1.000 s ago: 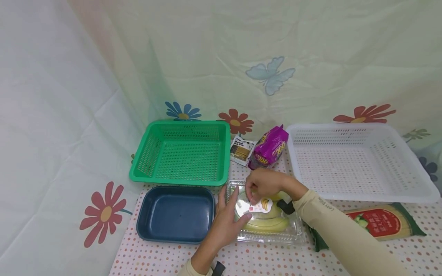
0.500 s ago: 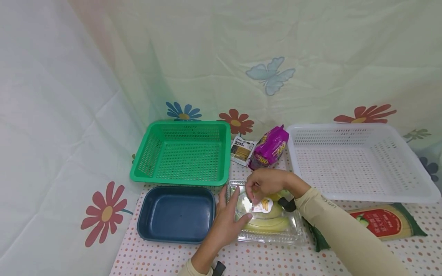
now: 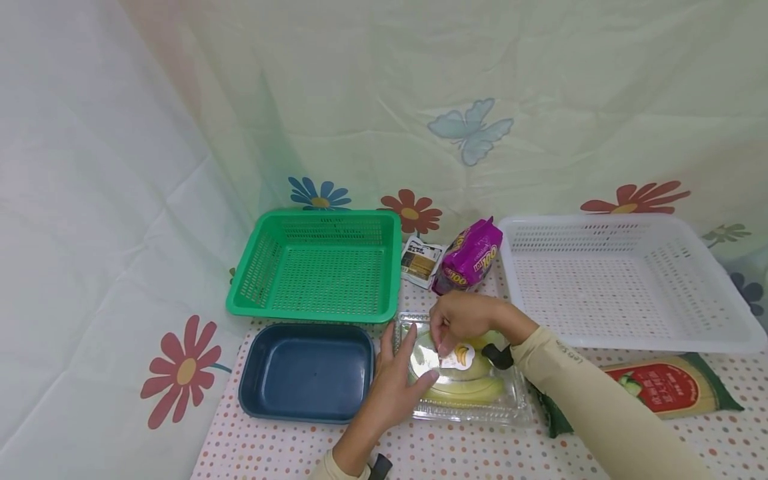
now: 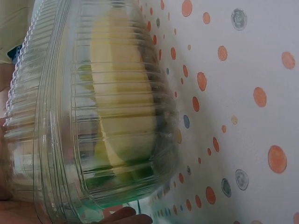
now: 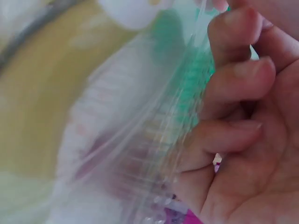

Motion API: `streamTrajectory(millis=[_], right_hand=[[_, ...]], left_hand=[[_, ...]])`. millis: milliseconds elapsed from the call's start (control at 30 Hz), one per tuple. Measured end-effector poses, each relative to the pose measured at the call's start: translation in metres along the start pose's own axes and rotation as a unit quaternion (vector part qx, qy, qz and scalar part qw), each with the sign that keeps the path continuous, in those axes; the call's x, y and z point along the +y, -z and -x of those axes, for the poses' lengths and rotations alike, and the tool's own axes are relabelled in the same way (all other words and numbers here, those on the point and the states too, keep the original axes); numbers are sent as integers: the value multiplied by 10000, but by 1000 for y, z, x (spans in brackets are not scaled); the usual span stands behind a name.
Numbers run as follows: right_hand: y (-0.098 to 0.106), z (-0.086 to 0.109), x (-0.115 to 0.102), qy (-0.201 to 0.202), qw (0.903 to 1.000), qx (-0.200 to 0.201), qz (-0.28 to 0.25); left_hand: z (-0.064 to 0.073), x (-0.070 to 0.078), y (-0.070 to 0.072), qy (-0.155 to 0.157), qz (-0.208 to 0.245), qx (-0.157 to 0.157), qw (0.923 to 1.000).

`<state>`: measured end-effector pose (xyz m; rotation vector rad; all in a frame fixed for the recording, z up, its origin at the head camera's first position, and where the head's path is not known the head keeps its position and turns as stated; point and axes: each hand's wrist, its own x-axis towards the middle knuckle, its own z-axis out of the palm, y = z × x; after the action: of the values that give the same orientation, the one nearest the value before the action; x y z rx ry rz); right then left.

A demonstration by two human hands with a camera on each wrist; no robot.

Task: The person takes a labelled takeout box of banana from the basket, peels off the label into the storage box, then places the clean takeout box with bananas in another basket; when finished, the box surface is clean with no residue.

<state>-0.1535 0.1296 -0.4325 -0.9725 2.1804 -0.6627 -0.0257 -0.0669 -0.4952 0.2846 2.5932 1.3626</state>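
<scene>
A clear plastic box of bananas [image 3: 474, 393], its ridged side large in the left wrist view, lies on the dotted cloth. Spread over the box's left side is my left hand [image 3: 393, 387], with its thumb on the lid and its other fingers fairly straight along the edge. My right hand [image 3: 465, 317] reaches over the lid, where thumb and forefinger pinch the left edge of a white sticker with a banana picture [image 3: 461, 357]. In the right wrist view the other fingers [image 5: 240, 86] curl loosely; the pinching tips are mostly out of sight there.
A green basket [image 3: 393, 293] and a dark blue tub [image 3: 246, 393] stand at left. Behind the box lie a small sachet [image 3: 420, 260] and a purple packet [image 3: 471, 257]. To the right are a white basket [image 3: 600, 343] and a green-ended noodle pack [image 3: 672, 387].
My right hand has shifted very slightly to the right, with the sticker still at its fingertips. The left hand and the box stay nearly where they were.
</scene>
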Motion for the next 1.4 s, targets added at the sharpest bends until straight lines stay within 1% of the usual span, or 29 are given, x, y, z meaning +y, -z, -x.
streamTrajectory(millis=[133, 367, 600, 800, 1033, 1300, 1400], right_hand=[[1, 1, 2, 39, 9995, -71, -294], [4, 5, 2, 110, 9987, -236, -438], [6, 9, 4, 112, 9959, -371, -820], [7, 10, 8, 172, 9942, -365, -992], [6, 12, 13, 196, 9942, -229, -1033], [6, 14, 18, 316, 9937, -70, -1075], [5, 15, 21, 365, 9923, -57, -1181]], left_hand=[[0, -1, 0, -2, -52, 29, 10000], [-1, -2, -1, 33, -30, 19, 10000], [0, -2, 0, 94, -20, -20, 10000], [0, -1, 0, 82, 22, -43, 10000], [-1, 0, 0, -60, -20, 3, 10000], [-1, 0, 0, -10, -33, -34, 10000], [-1, 0, 0, -18, -53, -24, 10000]])
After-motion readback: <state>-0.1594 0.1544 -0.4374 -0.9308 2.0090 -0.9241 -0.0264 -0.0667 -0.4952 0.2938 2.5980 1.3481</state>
